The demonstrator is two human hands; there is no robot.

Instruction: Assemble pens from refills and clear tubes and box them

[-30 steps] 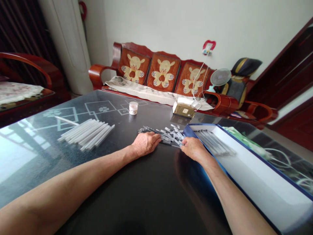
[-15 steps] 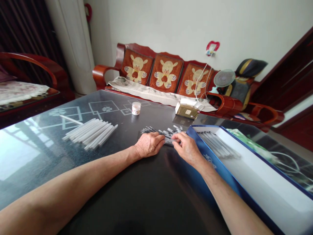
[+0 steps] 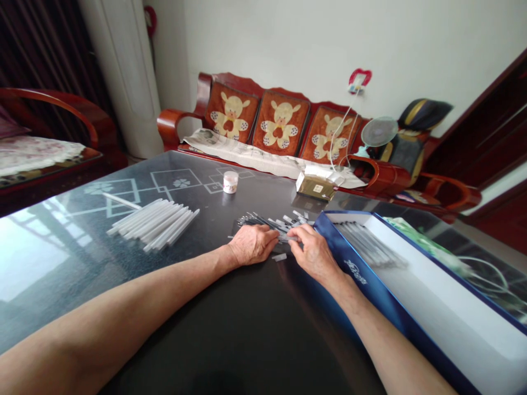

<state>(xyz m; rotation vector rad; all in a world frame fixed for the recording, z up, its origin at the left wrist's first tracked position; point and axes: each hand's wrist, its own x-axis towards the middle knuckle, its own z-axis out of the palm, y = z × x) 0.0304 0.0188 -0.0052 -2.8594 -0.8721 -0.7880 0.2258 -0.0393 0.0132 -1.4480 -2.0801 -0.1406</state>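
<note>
Dark pen refills (image 3: 258, 219) lie in a loose pile on the table, with pale, clear-looking end pieces (image 3: 294, 218) at their right side. My left hand (image 3: 254, 243) rests at the pile's near edge, its fingers closed round what looks like a thin pen refill. Close on its right, my right hand (image 3: 310, 249) pinches the end of that slim piece between thumb and forefinger; the fingers partly hide it. A small clear cap (image 3: 280, 257) lies on the tabletop just below the gap between both hands. Whitish pen barrels (image 3: 154, 224) are stacked to the left.
On the right stands an open blue box (image 3: 373, 291) with a row of slim pens (image 3: 370, 244) at its far end. A small white tub (image 3: 230, 182) and a tissue box (image 3: 316, 187) stand farther back. Beyond the dark table (image 3: 230, 329) is a wooden sofa (image 3: 179, 123).
The small clear cap now shows on the table below my hands. The left hand has shifted slightly, and the right hand has drawn a little nearer to me.
</note>
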